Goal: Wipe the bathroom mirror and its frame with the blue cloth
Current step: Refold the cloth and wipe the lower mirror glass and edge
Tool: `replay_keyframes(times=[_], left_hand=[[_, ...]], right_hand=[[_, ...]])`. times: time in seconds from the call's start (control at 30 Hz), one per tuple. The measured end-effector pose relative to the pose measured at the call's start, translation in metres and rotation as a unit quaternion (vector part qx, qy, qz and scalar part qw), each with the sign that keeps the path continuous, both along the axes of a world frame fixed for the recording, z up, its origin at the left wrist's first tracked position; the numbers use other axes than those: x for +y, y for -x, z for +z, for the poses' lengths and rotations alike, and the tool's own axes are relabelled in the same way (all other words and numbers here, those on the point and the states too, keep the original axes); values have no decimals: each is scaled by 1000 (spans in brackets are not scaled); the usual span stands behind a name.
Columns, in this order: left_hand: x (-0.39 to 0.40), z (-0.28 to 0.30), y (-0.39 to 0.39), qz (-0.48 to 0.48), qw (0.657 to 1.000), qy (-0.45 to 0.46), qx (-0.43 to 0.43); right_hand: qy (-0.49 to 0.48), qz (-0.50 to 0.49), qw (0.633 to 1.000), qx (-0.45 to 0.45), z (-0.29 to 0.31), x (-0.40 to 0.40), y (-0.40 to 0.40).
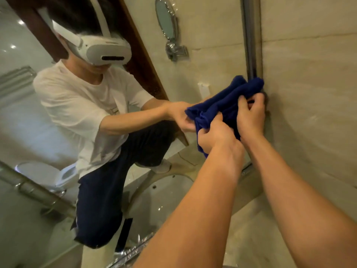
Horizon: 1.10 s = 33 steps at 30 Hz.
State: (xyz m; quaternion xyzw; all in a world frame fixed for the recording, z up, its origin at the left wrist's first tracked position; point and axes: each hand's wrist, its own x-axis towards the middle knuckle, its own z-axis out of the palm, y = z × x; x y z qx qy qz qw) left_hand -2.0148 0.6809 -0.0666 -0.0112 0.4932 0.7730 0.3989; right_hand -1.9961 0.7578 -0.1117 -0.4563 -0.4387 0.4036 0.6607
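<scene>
A beige tiled wall (309, 93) is meeting the mirror (193, 74) at its metal frame (251, 35). Against the frame's lower stretch, the blue cloth (228, 99) is bunching, with the left hand (216, 136) gripping its lower folds and the right hand (251, 115) pinching its right side, fingers curled.

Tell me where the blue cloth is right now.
In the head view, the blue cloth sits right of centre, bunched against the mirror's metal frame, gripped by the left hand and right hand.
</scene>
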Motion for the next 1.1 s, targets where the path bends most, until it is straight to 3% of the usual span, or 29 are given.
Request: replay_keyframes(times=[0.1,0.17,0.23,0.33,0.4,0.7,0.87,1.1], left_hand=[[-20,-17,13,35,999,-23,7],[-47,-30,29,70,997,-25,20],[-73,-37,47,100,994,-10,44],[-83,-40,59,106,993,6,56],[-75,-43,56,74,997,12,28],[-9,-32,20,-110,992,3,-63],[9,-38,0,-38,998,28,-34],[-13,-49,11,5,1000,-4,-9]], right_hand=[[13,16,1000,-6,-8,-26,21],[30,22,998,-56,-13,-53,42],[31,78,993,-82,-16,-78,56],[45,204,978,-14,-17,-78,46],[63,228,972,12,-14,-64,31],[108,115,982,100,-17,4,-17],[94,31,994,51,-28,12,-13],[103,17,994,30,-32,-17,6]])
